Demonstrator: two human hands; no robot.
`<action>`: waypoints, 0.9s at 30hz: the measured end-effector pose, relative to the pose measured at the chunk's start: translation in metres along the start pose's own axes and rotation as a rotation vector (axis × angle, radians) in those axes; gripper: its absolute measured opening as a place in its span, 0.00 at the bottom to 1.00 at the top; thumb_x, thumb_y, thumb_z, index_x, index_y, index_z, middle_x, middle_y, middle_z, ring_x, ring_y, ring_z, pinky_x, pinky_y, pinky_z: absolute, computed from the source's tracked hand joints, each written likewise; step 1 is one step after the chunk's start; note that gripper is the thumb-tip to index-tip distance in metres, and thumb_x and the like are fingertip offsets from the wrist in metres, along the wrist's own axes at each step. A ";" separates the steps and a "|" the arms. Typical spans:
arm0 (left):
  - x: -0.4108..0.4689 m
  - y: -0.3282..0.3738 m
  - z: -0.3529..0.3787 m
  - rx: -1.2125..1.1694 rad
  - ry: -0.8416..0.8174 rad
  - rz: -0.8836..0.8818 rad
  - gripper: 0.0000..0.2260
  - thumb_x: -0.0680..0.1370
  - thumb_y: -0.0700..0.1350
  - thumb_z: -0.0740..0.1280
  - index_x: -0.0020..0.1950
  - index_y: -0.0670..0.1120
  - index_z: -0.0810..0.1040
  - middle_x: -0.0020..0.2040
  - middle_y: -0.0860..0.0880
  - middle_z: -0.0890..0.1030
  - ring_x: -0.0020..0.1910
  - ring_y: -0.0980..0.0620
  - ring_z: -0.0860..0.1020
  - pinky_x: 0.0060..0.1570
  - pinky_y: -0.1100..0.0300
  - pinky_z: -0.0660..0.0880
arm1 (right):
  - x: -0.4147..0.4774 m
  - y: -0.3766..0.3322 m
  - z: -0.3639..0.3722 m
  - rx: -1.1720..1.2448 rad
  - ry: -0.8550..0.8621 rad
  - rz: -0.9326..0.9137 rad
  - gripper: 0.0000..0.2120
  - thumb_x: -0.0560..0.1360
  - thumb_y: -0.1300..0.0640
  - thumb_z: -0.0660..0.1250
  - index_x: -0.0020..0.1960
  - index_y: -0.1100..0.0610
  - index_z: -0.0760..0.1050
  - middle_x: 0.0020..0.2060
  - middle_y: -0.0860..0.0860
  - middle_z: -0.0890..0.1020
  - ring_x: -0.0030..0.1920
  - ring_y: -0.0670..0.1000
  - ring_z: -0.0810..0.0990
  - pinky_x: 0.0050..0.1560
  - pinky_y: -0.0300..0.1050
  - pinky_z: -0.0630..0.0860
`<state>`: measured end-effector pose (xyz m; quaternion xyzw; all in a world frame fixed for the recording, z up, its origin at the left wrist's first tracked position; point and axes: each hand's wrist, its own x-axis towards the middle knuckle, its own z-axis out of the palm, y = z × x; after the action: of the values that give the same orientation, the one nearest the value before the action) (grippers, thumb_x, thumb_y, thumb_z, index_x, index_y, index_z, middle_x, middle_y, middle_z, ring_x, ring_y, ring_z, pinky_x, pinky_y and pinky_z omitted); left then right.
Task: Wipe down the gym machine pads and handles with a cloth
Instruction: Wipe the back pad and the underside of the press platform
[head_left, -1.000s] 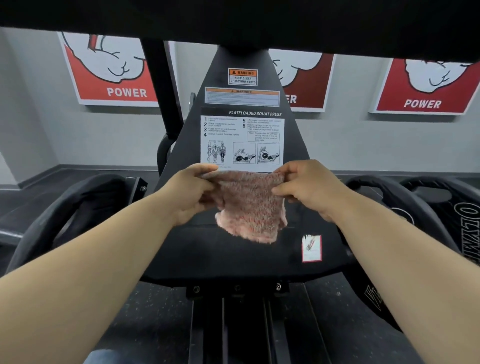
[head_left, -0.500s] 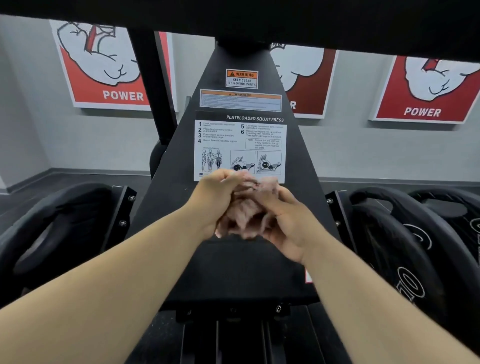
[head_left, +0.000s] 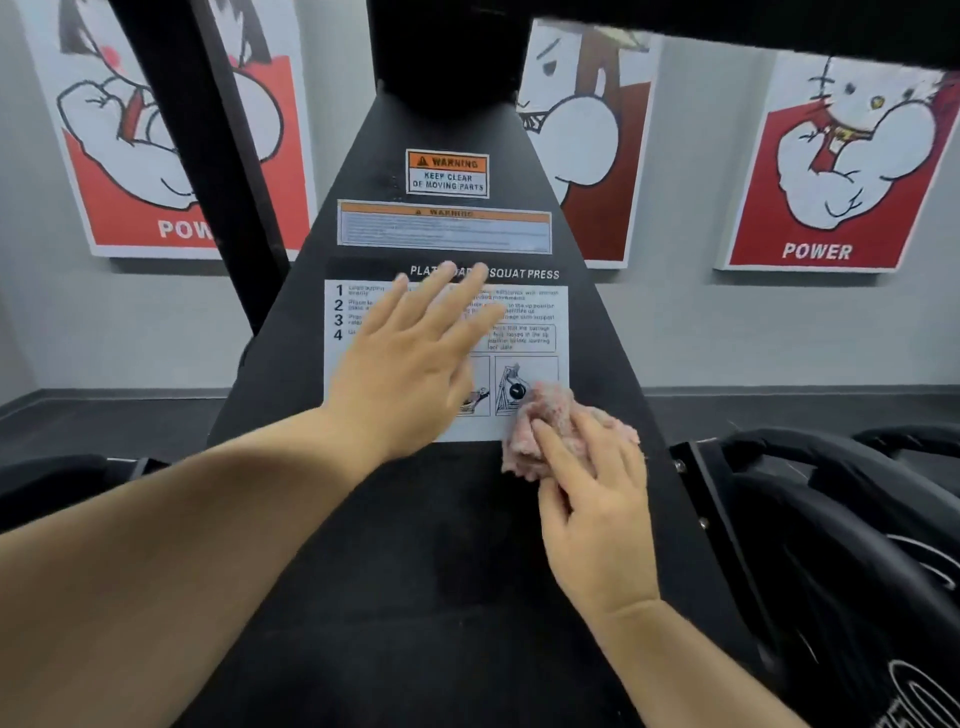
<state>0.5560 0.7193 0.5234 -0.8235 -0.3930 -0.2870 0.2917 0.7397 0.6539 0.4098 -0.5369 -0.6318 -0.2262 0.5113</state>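
A black sloped panel of the squat press machine (head_left: 431, 545) fills the middle of the view, with a white instruction label (head_left: 524, 322) and warning stickers on it. My right hand (head_left: 597, 519) presses a bunched pink cloth (head_left: 545, 421) against the panel at the label's lower right corner, its fingers lying over the cloth. My left hand (head_left: 410, 358) is spread flat over the instruction label with straight fingers; it is blurred and holds nothing.
Black weight plates (head_left: 852, 545) hang on a peg at the right, and another dark plate (head_left: 57, 478) sits at the left. A black frame post (head_left: 208, 156) rises at the upper left. Red POWER posters (head_left: 831, 166) hang on the grey wall.
Both hands held the cloth spread, then bunched it together. Now my left hand has let go and lies flat on the label, while my right hand presses the bunched cloth on the panel.
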 end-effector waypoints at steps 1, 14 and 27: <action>0.005 -0.006 0.003 0.030 0.013 -0.015 0.25 0.79 0.50 0.52 0.75 0.50 0.67 0.78 0.48 0.63 0.77 0.46 0.60 0.75 0.49 0.47 | 0.000 0.003 0.001 -0.013 0.009 -0.055 0.19 0.77 0.59 0.59 0.65 0.55 0.80 0.67 0.55 0.77 0.67 0.58 0.72 0.70 0.53 0.66; 0.035 -0.032 -0.004 0.075 0.166 0.010 0.23 0.75 0.49 0.57 0.68 0.46 0.75 0.72 0.45 0.72 0.71 0.45 0.68 0.71 0.51 0.57 | 0.088 -0.006 0.004 -0.049 -0.053 -0.241 0.20 0.77 0.62 0.57 0.66 0.57 0.79 0.70 0.55 0.75 0.71 0.55 0.70 0.74 0.49 0.63; 0.051 -0.050 -0.010 -0.017 0.380 -0.064 0.21 0.72 0.46 0.59 0.60 0.40 0.80 0.58 0.44 0.81 0.55 0.43 0.78 0.58 0.49 0.74 | 0.235 -0.054 0.024 -0.025 0.004 -0.160 0.23 0.81 0.64 0.56 0.74 0.50 0.70 0.76 0.49 0.68 0.76 0.51 0.62 0.74 0.48 0.62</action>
<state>0.5401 0.7626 0.5787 -0.7440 -0.3541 -0.4499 0.3444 0.7042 0.7615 0.6237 -0.4906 -0.6686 -0.2751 0.4864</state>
